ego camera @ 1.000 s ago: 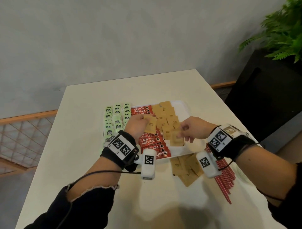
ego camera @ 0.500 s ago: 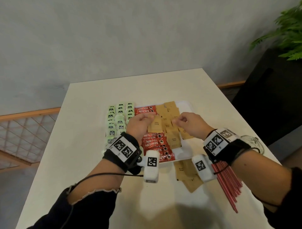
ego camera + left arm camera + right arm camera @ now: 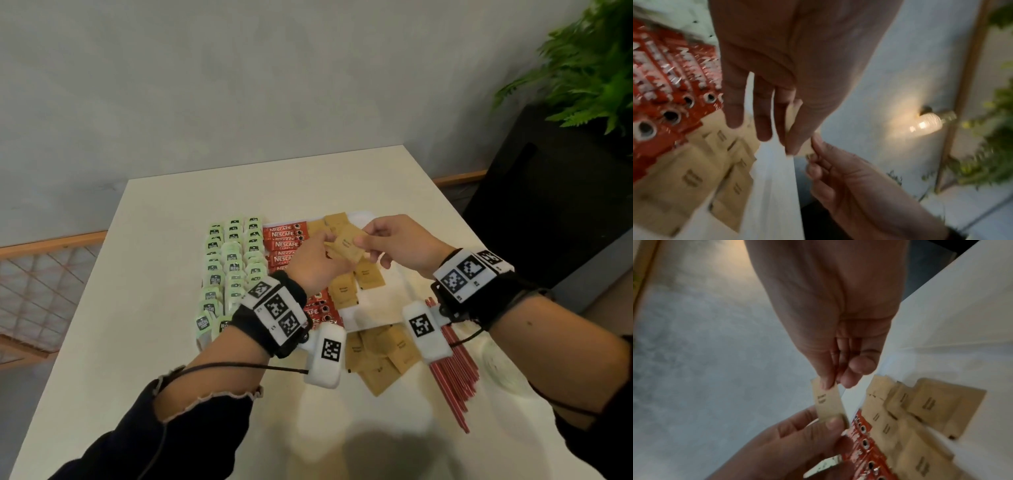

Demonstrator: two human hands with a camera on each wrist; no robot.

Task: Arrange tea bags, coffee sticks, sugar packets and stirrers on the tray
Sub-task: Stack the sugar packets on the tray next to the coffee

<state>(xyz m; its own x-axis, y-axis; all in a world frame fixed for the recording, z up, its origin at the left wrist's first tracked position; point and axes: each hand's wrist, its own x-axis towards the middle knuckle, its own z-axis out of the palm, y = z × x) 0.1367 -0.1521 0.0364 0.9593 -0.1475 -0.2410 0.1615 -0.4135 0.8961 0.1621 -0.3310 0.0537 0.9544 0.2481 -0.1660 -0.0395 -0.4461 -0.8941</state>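
Pinching one brown sugar packet (image 3: 348,244) at opposite ends, the left hand (image 3: 317,265) and right hand (image 3: 399,245) are holding it flat above the white tray (image 3: 371,310), probably squaring it for the sugar column beside the red coffee sticks (image 3: 284,245). Loose sugar packets (image 3: 382,356) and red stirrers (image 3: 452,368) are lying on the table, awaiting placement.

place: we read a café or office lounge | cues: grey plaster wall (image 3: 239,85), potted fern (image 3: 589,65), wall lamp (image 3: 929,124), pale table (image 3: 164,274)
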